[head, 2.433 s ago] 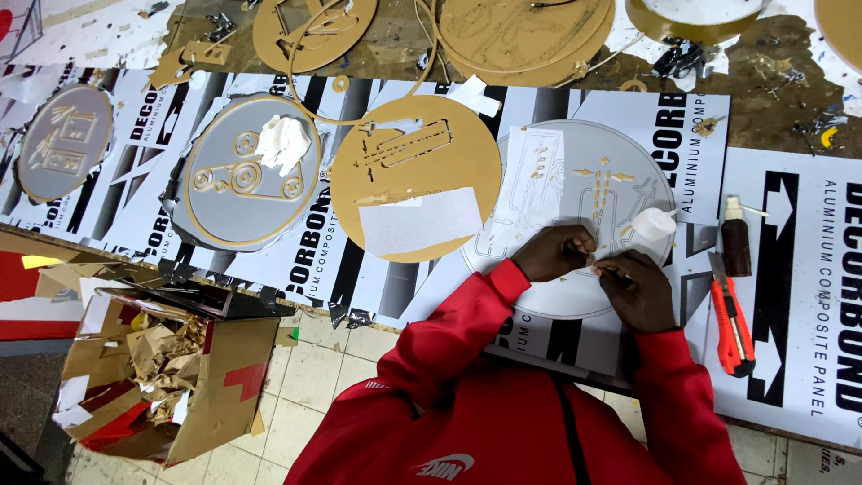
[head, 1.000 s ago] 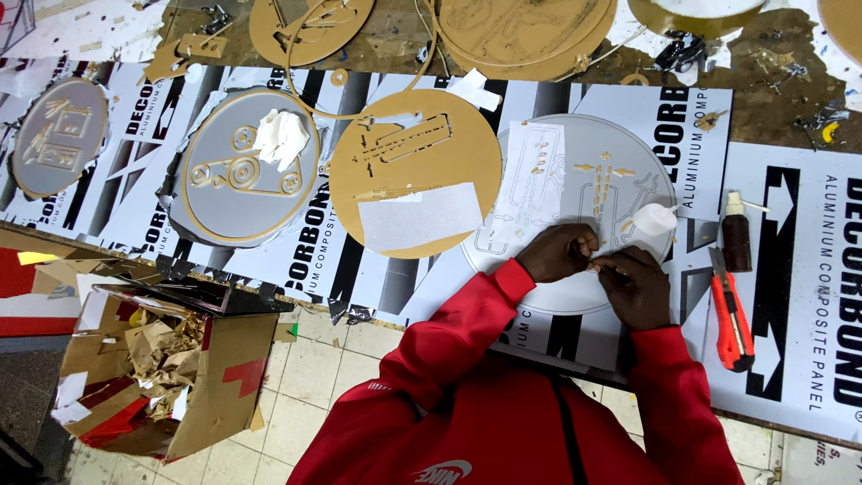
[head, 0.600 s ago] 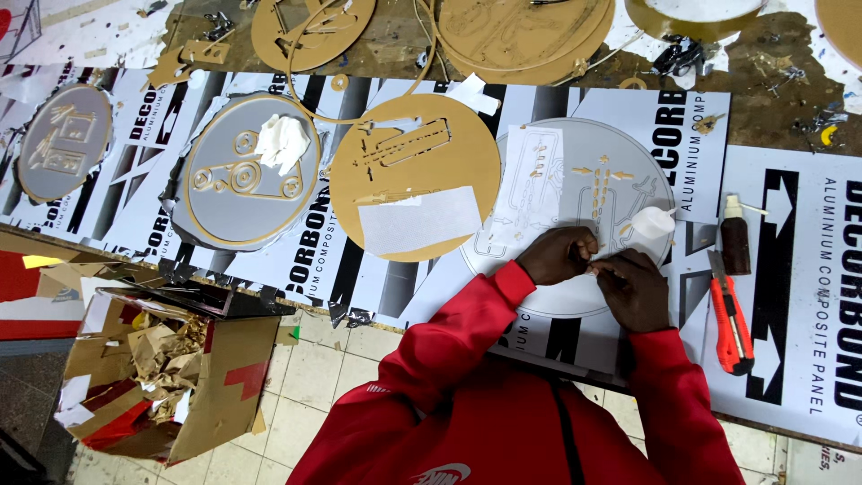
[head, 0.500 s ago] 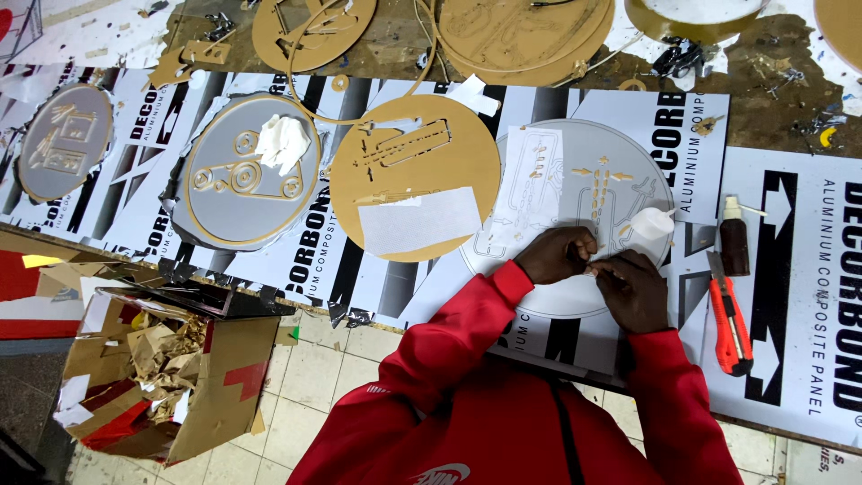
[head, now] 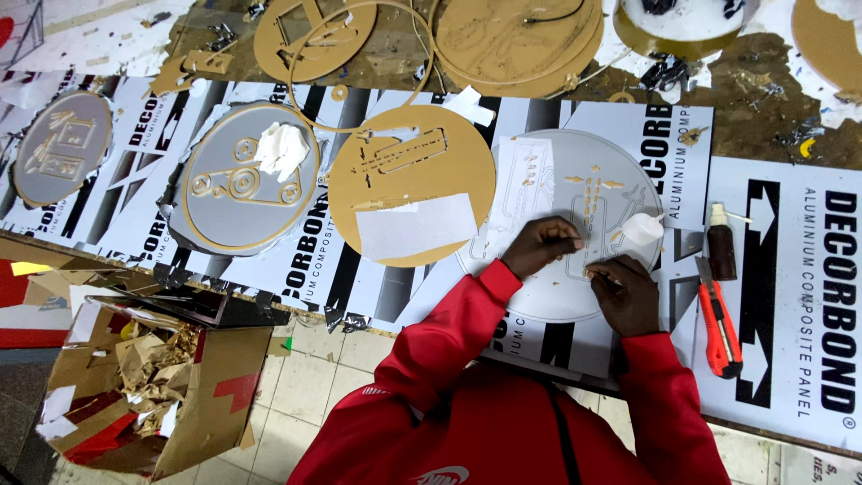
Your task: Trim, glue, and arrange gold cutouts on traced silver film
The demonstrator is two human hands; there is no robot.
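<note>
A grey round disc [head: 548,296] with small gold inlaid pieces lies on the printed panel in front of me. My left hand [head: 539,247] rests on the disc with its fingers curled, fingertips pressing down near the gold pieces. My right hand [head: 626,295] sits just to the right, pinching what looks like a thin pale stick [head: 603,277] whose tip touches the disc. A small white squeeze bottle [head: 642,229] lies on the disc just above my right hand. Both sleeves are red.
An orange utility knife [head: 720,325] and a brown bottle [head: 719,250] lie to the right. A gold disc [head: 409,148] with a white sheet, another grey disc [head: 215,224] and gold cut-outs [head: 512,40] cover the bench. A cardboard box of scraps [head: 153,386] stands on the floor at left.
Both hands stay on the grey disc and have shifted only slightly, fingertips working at the same spot. Nothing else has moved.
</note>
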